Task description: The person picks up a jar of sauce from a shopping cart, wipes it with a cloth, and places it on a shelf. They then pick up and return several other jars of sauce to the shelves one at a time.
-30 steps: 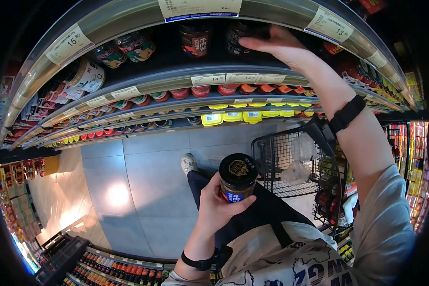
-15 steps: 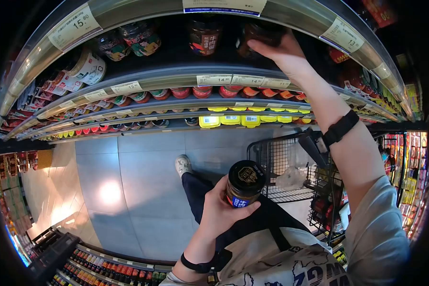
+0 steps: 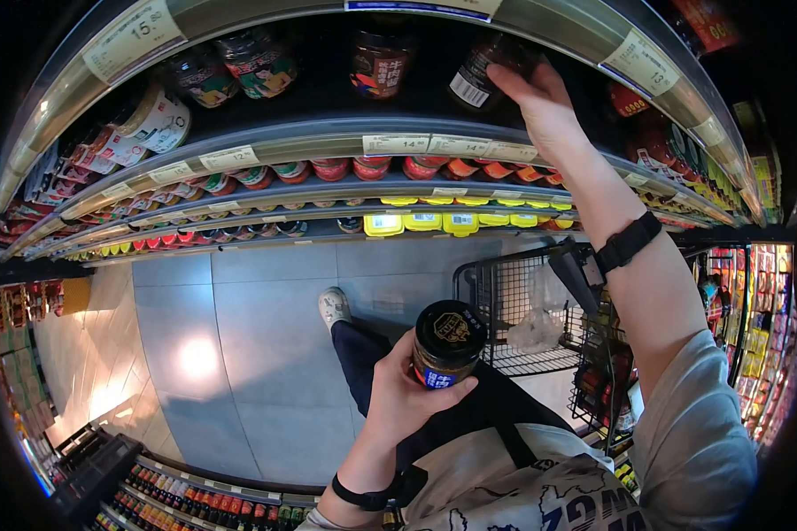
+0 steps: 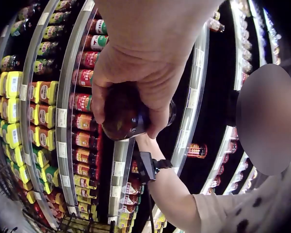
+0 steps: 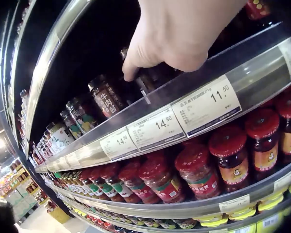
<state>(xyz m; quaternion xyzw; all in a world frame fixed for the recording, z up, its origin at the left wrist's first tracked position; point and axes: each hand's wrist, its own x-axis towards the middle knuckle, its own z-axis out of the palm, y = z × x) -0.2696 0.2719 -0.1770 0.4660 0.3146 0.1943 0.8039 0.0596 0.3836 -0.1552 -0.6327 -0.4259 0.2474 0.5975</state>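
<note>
Head view, left grip [image 3: 404,390] clasping one black-lidded jar [image 3: 450,341], right grip [image 3: 545,103] clasping one barcoded jar [image 3: 473,85].

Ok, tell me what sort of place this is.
Most likely a supermarket's sauce aisle: rows of red-lidded jars stand on long shelves, printed price tags line the edges, and a wire shopping cart is close by.

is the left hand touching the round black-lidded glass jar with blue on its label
Touching. The head view shows it plainly: the left hand grips the round black-lidded glass jar, its thumb lying against the jar's side.
</note>
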